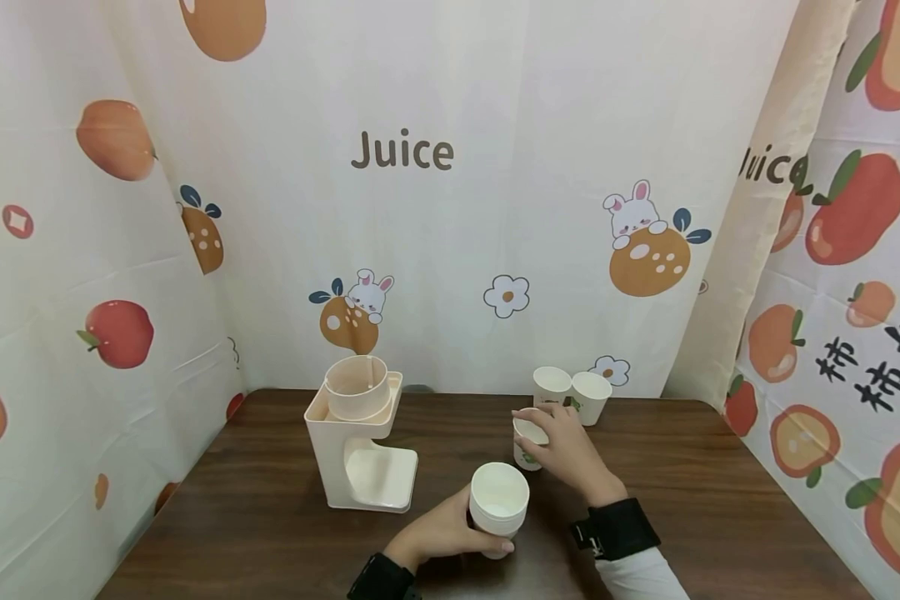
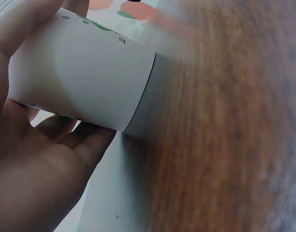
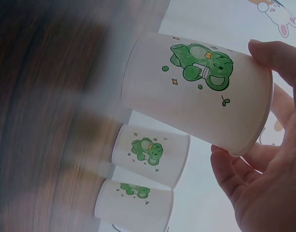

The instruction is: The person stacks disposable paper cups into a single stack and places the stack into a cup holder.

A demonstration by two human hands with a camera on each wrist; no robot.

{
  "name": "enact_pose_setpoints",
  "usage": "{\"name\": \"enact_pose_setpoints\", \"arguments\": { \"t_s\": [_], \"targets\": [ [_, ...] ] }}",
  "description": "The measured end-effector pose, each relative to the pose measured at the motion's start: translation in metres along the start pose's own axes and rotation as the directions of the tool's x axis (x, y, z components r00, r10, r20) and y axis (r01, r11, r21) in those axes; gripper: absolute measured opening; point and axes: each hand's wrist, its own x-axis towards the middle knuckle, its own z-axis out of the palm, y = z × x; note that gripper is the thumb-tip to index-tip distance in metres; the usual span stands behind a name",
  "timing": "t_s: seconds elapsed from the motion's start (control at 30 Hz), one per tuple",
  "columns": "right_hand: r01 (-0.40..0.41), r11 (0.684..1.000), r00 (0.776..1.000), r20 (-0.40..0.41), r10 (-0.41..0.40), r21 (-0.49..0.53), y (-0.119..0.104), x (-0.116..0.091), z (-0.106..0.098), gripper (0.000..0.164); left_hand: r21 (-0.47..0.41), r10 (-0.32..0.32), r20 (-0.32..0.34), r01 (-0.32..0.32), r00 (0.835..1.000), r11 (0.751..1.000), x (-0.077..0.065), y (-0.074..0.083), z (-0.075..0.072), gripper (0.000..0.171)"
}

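Observation:
My left hand [image 1: 442, 531] grips a short stack of white paper cups [image 1: 499, 493] near the table's front, mouth up, with more than one rim showing. In the left wrist view, fingers and thumb wrap the outer cup [image 2: 85, 72], whose base is close over the wood. Farther back, my right hand [image 1: 572, 450] pinches another paper cup [image 1: 527, 457] at its rim from above. A green bear print shows on that cup [image 3: 196, 92] in the right wrist view. Just behind it stand two matching cups [image 1: 552, 382], [image 1: 591, 395], side by side and upright.
A cream juicer [image 1: 330, 458] with a round feed cup on top and a flat base stands to the left on the dark wooden table [image 1: 240, 517]. A fruit-printed curtain [image 1: 450, 233] hangs behind the table and along both sides.

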Motion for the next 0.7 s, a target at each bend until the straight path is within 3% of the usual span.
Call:
{"name": "enact_pose_setpoints", "arguments": {
  "t_s": [0.3, 0.7],
  "targets": [
    [-0.023, 1.000, 0.999, -0.028, 0.023, 0.007, 0.004, -0.008, 0.000, 0.039, 0.022, 0.000, -0.022, 0.001, 1.000, 1.000, -0.001, 0.003, 0.002, 0.076],
    [0.078, 0.997, 0.992, -0.096, -0.078, 0.001, -0.006, -0.008, -0.015, 0.041, 0.025, 0.014, -0.021, -0.013, 1.000, 1.000, 0.000, 0.000, 0.002, 0.075]
  ]
}}
